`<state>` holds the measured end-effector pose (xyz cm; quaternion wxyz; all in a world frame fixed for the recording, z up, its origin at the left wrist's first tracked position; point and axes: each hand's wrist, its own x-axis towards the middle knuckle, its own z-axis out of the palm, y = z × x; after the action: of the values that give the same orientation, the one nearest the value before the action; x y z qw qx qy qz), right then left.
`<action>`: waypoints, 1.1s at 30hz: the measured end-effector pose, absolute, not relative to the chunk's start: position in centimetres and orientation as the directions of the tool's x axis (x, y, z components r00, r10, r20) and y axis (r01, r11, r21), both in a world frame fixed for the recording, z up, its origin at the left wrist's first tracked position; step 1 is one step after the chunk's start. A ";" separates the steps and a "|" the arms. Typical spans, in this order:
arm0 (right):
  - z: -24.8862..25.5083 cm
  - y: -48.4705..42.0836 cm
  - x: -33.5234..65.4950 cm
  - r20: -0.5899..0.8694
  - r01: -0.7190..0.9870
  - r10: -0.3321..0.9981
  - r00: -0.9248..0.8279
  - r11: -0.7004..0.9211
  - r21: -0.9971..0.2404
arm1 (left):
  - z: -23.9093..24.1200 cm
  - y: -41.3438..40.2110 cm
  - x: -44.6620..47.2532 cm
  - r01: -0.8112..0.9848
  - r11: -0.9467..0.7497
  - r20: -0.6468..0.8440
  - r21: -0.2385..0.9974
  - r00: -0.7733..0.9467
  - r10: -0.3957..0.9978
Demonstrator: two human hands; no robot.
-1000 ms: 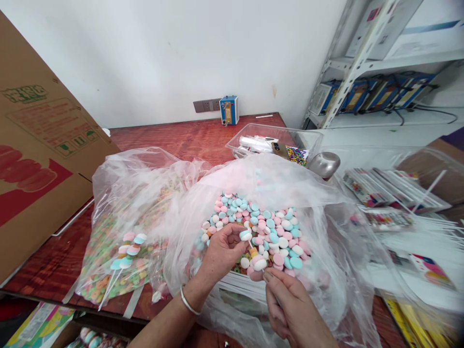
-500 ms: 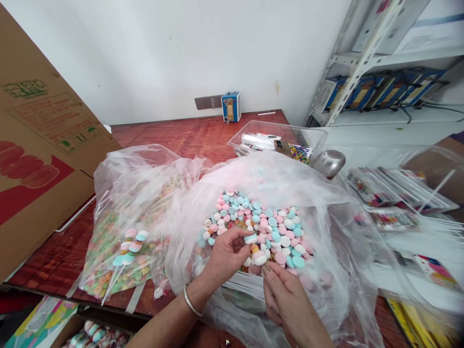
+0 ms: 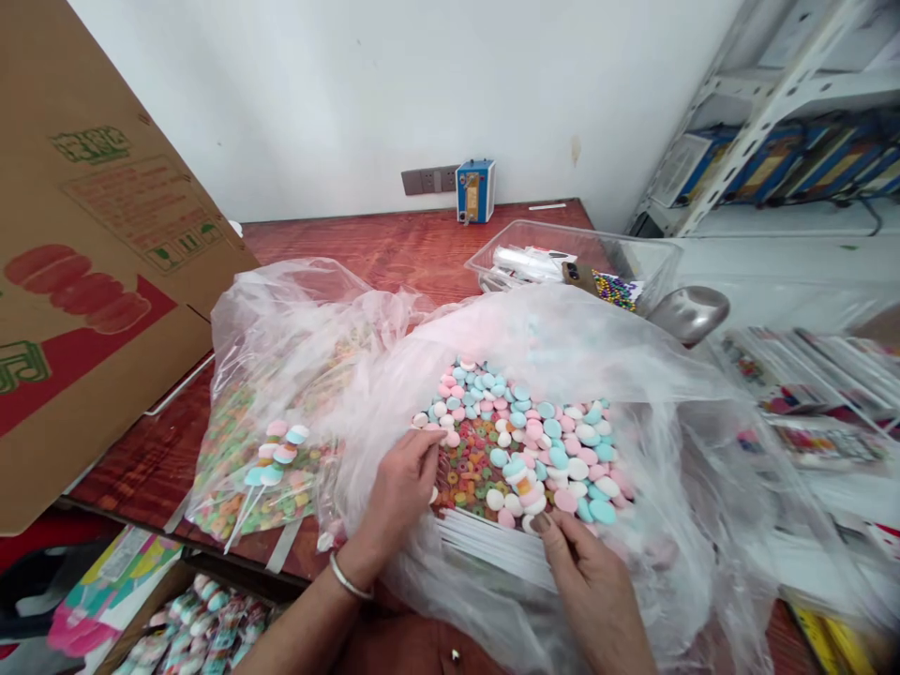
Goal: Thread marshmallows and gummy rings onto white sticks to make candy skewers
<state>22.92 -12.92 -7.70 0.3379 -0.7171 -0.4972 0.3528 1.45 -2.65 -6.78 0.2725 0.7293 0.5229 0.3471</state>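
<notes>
Candy skewer (image 3: pixel 524 482), pinched at right hand (image 3: pixel 592 589) grip, candies above

left hand (image 3: pixel 400 487): on candies (image 3: pixel 555 441) in clear bag (image 3: pixel 562 328); right hand (image 3: pixel 597 591): fingers (image 3: pixel 545 525) pinch candy skewer (image 3: pixel 526 483)

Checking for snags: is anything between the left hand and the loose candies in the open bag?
Nothing visible. The left hand touches the candies at the pile's left edge, inside the open plastic bag.

Head camera, close above table (image 3: pixel 394 248), facing forward and down
</notes>
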 end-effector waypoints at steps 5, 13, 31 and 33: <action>-7.4 -12.6 23.1 -0.201 0.492 0.954 0.224 -0.289 -0.821 | -6.5 -1.5 0.1 0.768 -0.439 0.238 0.466 0.369 0.898; -7.2 -12.6 22.6 -0.202 0.517 0.963 0.178 -0.266 -0.813 | -7.7 -1.5 2.6 0.798 -0.477 0.199 0.369 0.433 0.879; -6.8 -12.3 20.5 -0.090 0.573 0.988 0.125 -0.146 -0.806 | -5.2 -3.3 3.6 0.256 0.038 -0.116 0.966 0.298 0.948; -6.8 -12.4 20.5 -0.125 0.497 0.983 0.137 -0.177 -0.849 | -5.2 -3.2 3.4 0.225 0.059 -0.125 0.972 0.295 0.947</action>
<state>20.54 -12.36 -6.83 0.3343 -0.6759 -0.5473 0.3630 3.36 -3.23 -5.25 0.5379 0.5985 0.4898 0.3354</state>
